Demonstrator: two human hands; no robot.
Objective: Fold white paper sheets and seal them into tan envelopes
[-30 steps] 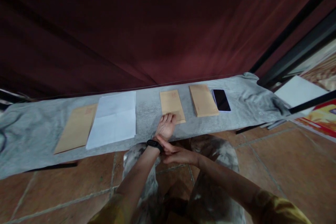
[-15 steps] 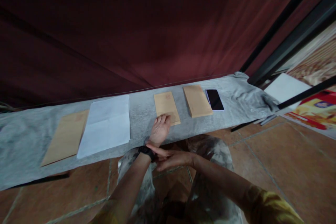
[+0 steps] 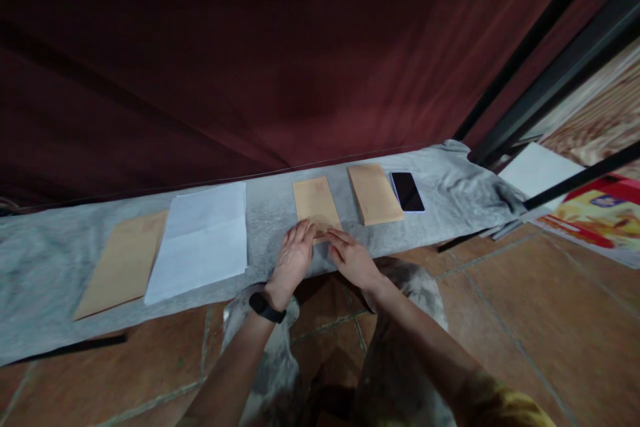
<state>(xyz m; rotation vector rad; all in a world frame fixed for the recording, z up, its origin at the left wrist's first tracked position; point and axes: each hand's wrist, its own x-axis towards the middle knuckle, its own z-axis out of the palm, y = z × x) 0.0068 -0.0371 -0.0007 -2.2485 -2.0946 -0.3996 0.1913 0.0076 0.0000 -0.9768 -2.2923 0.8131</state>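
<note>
A small brown paper envelope [image 3: 315, 195] lies flat on the cloth-covered bench in front of me. My left hand [image 3: 293, 255] rests its outstretched fingers on the near left corner of this envelope; a black band is on that wrist. From the other side, my right hand [image 3: 355, 263] touches the near edge with its fingers stretched out and the thumb apart. Both sets of fingertips almost meet there and cover part of the near edge. To the right lies a stack of brown envelopes [image 3: 376, 195], with a phone [image 3: 407, 191] beside it.
White paper sheets [image 3: 203, 237] lie at left, beside another brown envelope [image 3: 123, 260]. Grey cloth [image 3: 270, 213] covers the narrow bench. A dark red curtain [image 3: 280, 67] hangs behind. Black metal bars [image 3: 540, 47] and a red printed box [image 3: 600, 213] stand at right.
My right hand has moved from my left wrist up to the envelope's near edge. The left hand has shifted slightly and its fingers still rest on the envelope.
</note>
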